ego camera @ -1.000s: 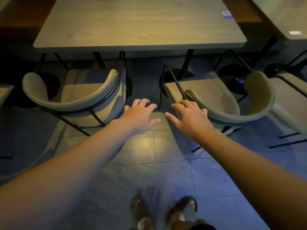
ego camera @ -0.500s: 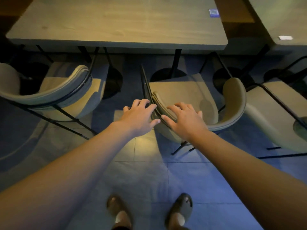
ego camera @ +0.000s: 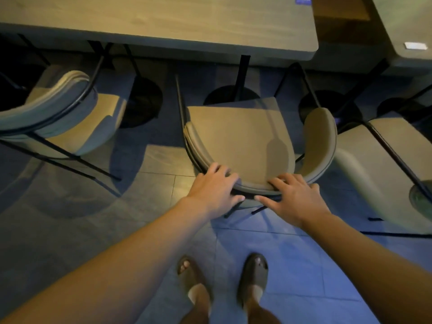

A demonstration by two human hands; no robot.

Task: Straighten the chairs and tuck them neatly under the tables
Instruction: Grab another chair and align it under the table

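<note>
Our left hand and right hand grip the chair backrest, fingers curled over it — seat only partly under the table edge.

You worked in dim, warm light that fell from above, yellowing the table top and the middle chair seat. A cooler blue cast lay on the floor tiles at lower right. Black shadow filled the upper left under the table, and curved chair shadows spread across the floor at left. Your view bowed straight edges near the frame borders. Motion blur softened the chair at far right and your forearms.
</note>
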